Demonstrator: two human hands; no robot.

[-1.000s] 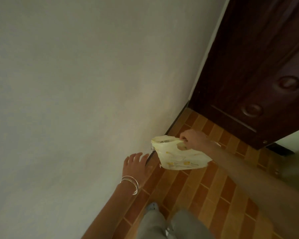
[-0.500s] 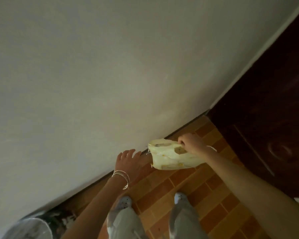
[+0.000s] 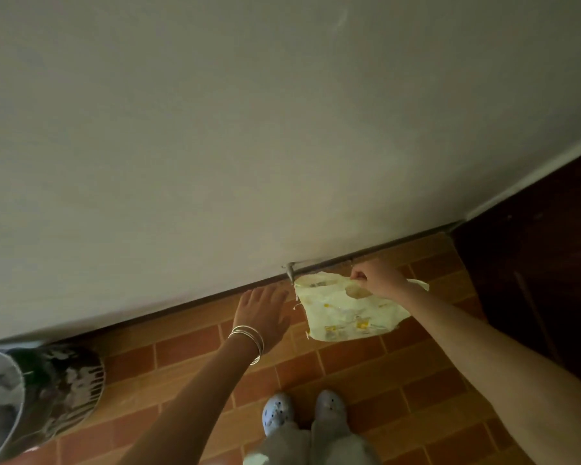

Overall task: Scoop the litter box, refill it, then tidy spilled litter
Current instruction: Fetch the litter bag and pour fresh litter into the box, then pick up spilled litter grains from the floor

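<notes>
Head view is showing the right hand (image 3: 376, 280) pinching the handle of a pale yellow bag (image 3: 349, 312), which is hanging just above the floor (image 3: 366, 370); its contents are not showing. Left hand (image 3: 262, 313) is spreading open, empty, beside the bag. Both are hovering near the wall (image 3: 249, 129). A bin (image 3: 0, 404) is standing far left, a dark door (image 3: 544, 290) right, shoes (image 3: 277, 412) below.
</notes>
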